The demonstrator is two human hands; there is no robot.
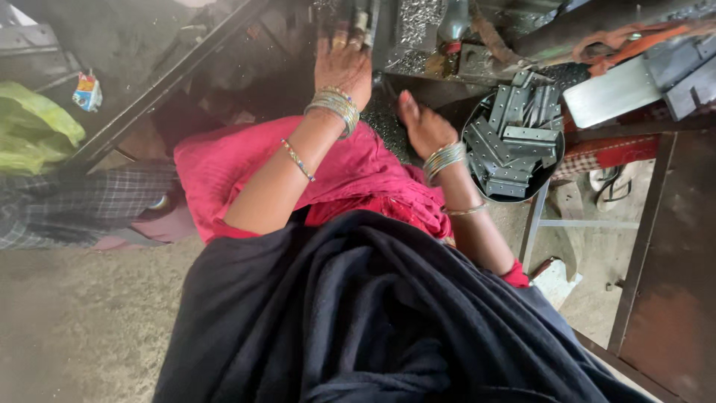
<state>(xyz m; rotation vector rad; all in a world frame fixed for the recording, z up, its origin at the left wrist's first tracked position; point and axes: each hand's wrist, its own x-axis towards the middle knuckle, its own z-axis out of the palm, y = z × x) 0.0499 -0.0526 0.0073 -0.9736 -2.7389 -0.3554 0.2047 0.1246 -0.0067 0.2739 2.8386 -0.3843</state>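
Observation:
My left hand, with rings and a stack of bangles at the wrist, reaches up to the dark machine at the top. Its fingertips lie against the machine's parts, and what they hold is hidden. My right hand, also bangled, hovers lower, just left of a round dark pan heaped with several grey bent metal brackets. Its fingers curl downward and I cannot see anything in them. A red garment and a black shawl cover my lap below both arms.
A green plastic bag and a small carton lie at the left beside a slanted metal bar. A grey metal plate and orange cloth strips sit top right. A sandal lies on the dusty floor.

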